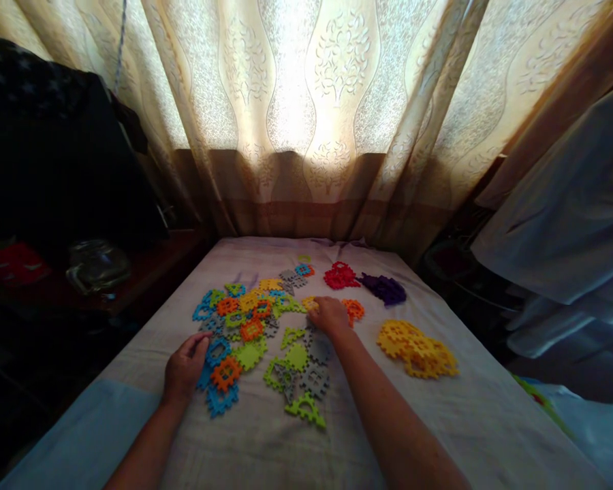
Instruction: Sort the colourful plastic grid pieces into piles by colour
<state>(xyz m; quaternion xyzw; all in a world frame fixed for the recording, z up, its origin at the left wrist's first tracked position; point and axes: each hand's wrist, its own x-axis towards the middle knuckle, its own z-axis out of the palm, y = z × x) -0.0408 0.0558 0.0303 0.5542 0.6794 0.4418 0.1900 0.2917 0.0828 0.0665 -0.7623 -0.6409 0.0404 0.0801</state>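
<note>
Flat plastic pieces with toothed edges lie on a pale cloth-covered table. My right hand is closed on a yellow piece at the right side of the mixed heap. At the heap's left edge, beside a blue ring piece, is my left hand, its fingers curled together; whether anything is between them cannot be made out. An orange piece and a green piece lie near it. Beyond my right hand are an orange pile, a red pile and a purple pile. A yellow pile sits further right.
Patterned curtains hang behind the table. On the left stand a dark screen and a side surface with a glass object. Pale cloth hangs on the right.
</note>
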